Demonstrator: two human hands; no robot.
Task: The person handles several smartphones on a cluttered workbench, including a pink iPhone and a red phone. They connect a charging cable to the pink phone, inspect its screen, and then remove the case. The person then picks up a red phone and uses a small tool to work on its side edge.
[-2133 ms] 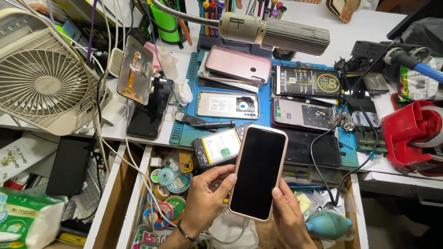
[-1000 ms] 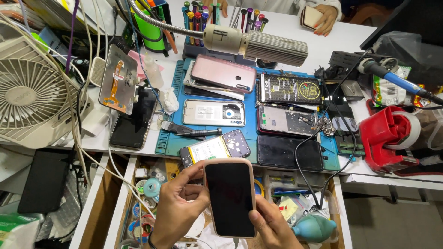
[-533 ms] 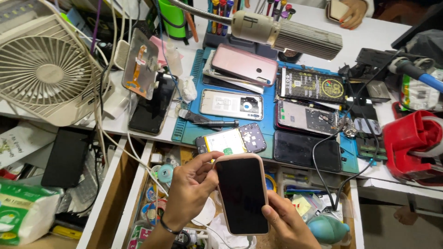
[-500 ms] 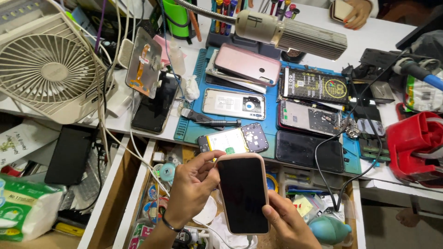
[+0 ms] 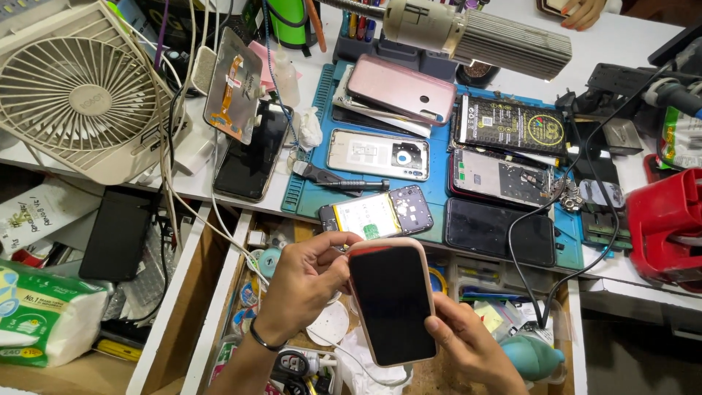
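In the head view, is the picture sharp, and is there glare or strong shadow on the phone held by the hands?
Head view: lighting is bright and even; the phone between left hand and right hand looks sharp, its dark screen without strong glare; shadows are soft; the fan at the edge looks slightly stretched by the wide lens.

The phone (image 5: 393,301) shows a black screen in a pale pink case with a red strip along its top edge. The mat (image 5: 431,194) is blue, the table (image 5: 629,44) white. On the mat lie a dusty pink phone back (image 5: 401,89), a black battery (image 5: 510,124) with yellow and green markings, and a black screen (image 5: 499,231). The fan (image 5: 77,91) is cream with ribbed grille lines. A green bottle (image 5: 287,22) stands at the back. The red holder (image 5: 667,223) sits at the right edge. The tissue pack (image 5: 45,314) is green and white. The blower (image 5: 532,357) is teal.
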